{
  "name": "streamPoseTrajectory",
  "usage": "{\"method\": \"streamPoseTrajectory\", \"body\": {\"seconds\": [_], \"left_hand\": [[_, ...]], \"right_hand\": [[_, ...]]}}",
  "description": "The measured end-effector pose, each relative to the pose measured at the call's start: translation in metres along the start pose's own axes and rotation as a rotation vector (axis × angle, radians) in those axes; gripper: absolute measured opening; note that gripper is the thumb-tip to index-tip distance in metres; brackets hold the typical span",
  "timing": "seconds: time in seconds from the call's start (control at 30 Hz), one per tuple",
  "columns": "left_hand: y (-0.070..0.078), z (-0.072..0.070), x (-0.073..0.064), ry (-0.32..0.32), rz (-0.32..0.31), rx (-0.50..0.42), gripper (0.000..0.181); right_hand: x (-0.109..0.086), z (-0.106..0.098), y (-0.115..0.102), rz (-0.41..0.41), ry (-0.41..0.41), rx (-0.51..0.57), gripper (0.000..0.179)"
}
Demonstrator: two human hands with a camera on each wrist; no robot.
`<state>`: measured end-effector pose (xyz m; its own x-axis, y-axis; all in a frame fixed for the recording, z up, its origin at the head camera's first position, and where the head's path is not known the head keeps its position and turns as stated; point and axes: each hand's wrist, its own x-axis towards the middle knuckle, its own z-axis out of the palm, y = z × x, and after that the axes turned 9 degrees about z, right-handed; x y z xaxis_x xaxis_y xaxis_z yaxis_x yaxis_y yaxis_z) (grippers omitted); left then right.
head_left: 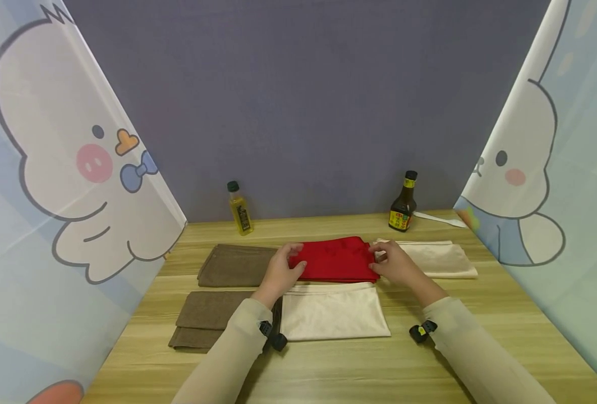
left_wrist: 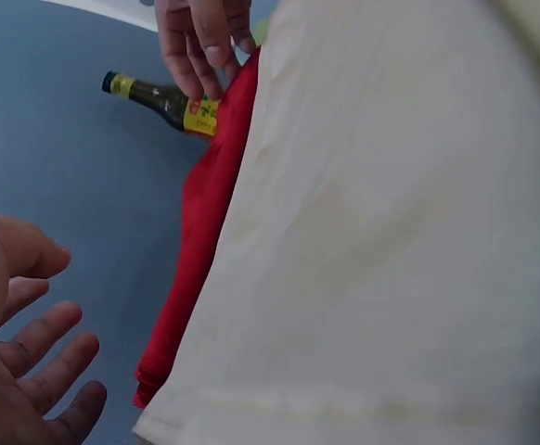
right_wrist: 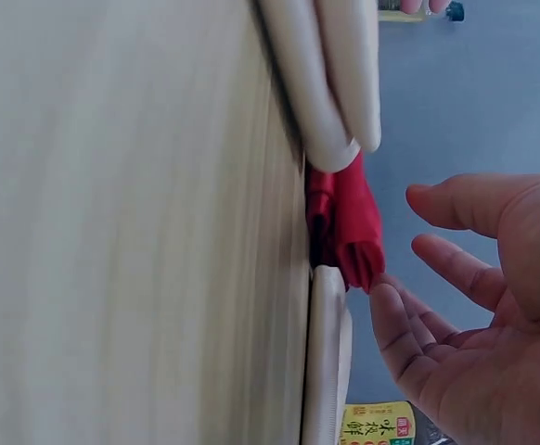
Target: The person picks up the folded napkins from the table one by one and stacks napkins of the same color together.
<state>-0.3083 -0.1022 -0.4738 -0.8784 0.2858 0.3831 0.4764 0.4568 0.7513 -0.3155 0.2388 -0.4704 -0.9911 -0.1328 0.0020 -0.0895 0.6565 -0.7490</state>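
A folded red cloth (head_left: 334,259) lies in the back row of cloths. My left hand (head_left: 281,272) hovers at its left end, thumb and fingers spread; the left wrist view shows this hand (left_wrist: 29,343) apart from the red cloth (left_wrist: 205,241). At the cloth's right end is my right hand (head_left: 391,262). In the right wrist view its fingertips (right_wrist: 388,295) reach the folded edge of the red cloth (right_wrist: 358,232), while the thumb stands away from it. A folded cream cloth (head_left: 335,313) lies just in front of the red one.
Two folded brown cloths (head_left: 238,266) lie on the left, one behind the other. Another cream cloth (head_left: 435,259) lies back right. Against the grey backdrop stand an oil bottle (head_left: 240,209) and a dark sauce bottle (head_left: 403,203), with a white utensil (head_left: 440,219) beside the latter.
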Motion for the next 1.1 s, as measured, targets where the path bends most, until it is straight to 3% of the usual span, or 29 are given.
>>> {"method": "streamPoseTrajectory", "body": {"seconds": [0.3, 0.53, 0.63, 0.83, 1.1], "left_hand": [[0.002, -0.011, -0.022, 0.012, 0.045, -0.064, 0.040], [0.001, -0.025, -0.040, -0.148, 0.062, 0.007, 0.053], [0.001, -0.030, -0.047, -0.186, 0.072, 0.013, 0.055], [-0.002, -0.034, -0.058, -0.212, 0.080, 0.022, 0.053], [-0.006, -0.035, -0.061, -0.191, 0.092, 0.060, 0.050]], "right_hand": [[-0.023, -0.001, -0.007, -0.017, -0.027, 0.036, 0.041], [-0.038, -0.001, -0.007, -0.024, -0.036, 0.056, 0.040], [-0.043, 0.000, -0.006, -0.041, -0.030, 0.066, 0.040], [-0.051, 0.001, -0.003, -0.061, -0.060, 0.107, 0.040], [-0.057, 0.000, -0.003, -0.058, -0.090, 0.132, 0.040]]}}
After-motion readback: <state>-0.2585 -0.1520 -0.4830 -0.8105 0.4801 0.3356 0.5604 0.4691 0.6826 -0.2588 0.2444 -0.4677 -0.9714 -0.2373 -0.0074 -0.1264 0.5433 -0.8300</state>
